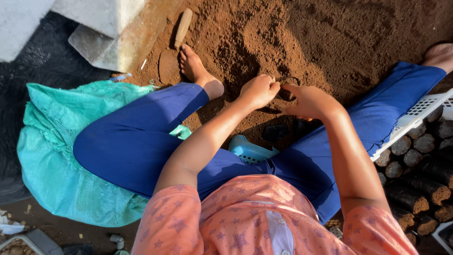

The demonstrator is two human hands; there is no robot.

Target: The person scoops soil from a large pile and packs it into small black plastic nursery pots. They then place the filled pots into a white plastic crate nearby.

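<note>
The person sits on the ground with legs spread, and both hands meet over a heap of reddish-brown soil (292, 42). The left hand (258, 90) is closed, its fingers (271, 84) pinched on the rim of a small dark bag (286, 88). The right hand (307, 101) holds the same bag from the other side; its fingers are curled around it, though the back of the hand hides most of them. The bag stands just in front of the hands, at the near foot of the soil heap, and only its upper edge can be seen well.

Under the left leg lies a green woven sack (56, 160), spread flat on the ground. Between the legs, close to the body, a light blue plastic basket (249, 151) shows partly. At the right side a white crate (420, 113) leans near the right leg, and beside and below it many filled dark bags (415, 189) lie stacked in rows, their round soil ends turned to us. Beyond the left foot a flat wooden tool (183, 27) rests on the soil, and further left are grey stone blocks (104, 28).
</note>
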